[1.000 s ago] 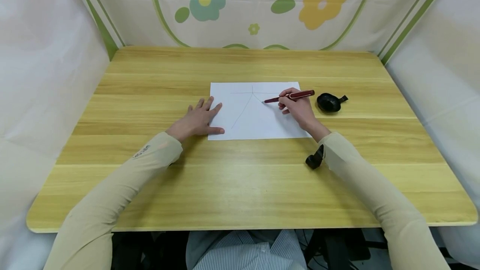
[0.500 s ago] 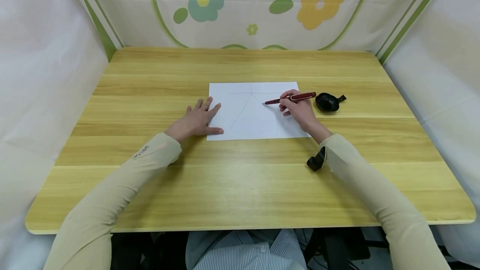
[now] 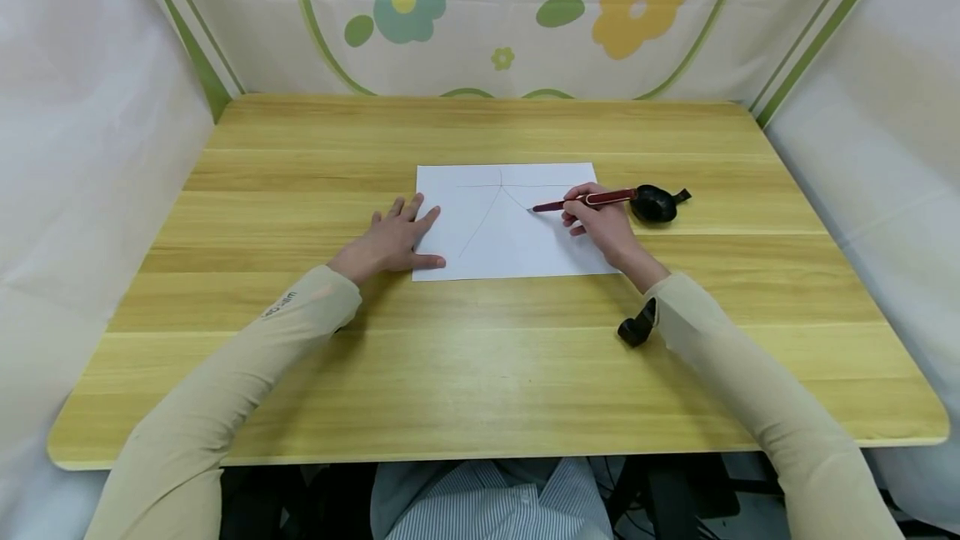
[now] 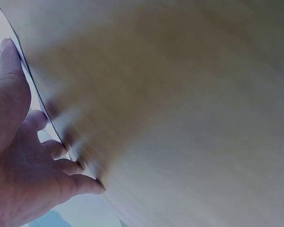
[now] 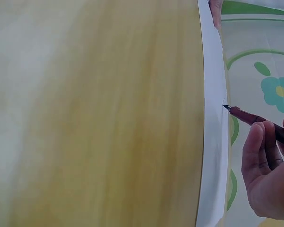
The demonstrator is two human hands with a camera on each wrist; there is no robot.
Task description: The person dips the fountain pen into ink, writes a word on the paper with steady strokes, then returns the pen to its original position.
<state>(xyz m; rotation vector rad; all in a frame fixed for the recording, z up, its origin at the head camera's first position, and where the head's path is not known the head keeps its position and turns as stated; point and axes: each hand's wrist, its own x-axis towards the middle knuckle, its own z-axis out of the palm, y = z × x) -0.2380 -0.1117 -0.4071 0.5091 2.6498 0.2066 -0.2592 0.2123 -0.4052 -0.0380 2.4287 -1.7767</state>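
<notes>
A white sheet of paper (image 3: 517, 248) with thin drawn lines lies mid-table. My right hand (image 3: 600, 219) grips a dark red pen (image 3: 592, 201), its tip touching the sheet right of the lines' meeting point. The right wrist view shows the pen (image 5: 260, 122) with its tip on the paper (image 5: 213, 142) and my right hand (image 5: 270, 179) curled round it. My left hand (image 3: 393, 240) lies flat with spread fingers on the sheet's left edge. In the left wrist view that left hand (image 4: 19, 156) presses the paper's edge (image 4: 42, 113).
A black pen cap or small black object (image 3: 656, 203) lies just right of the paper. A black wrist-camera mount (image 3: 637, 325) sits under my right forearm. The wooden table (image 3: 480, 373) is walled by white and flowered cloth (image 3: 517, 15).
The pen tip has slid slightly down and right along the drawn line, and my right hand moved with it. The left hand has stayed put.
</notes>
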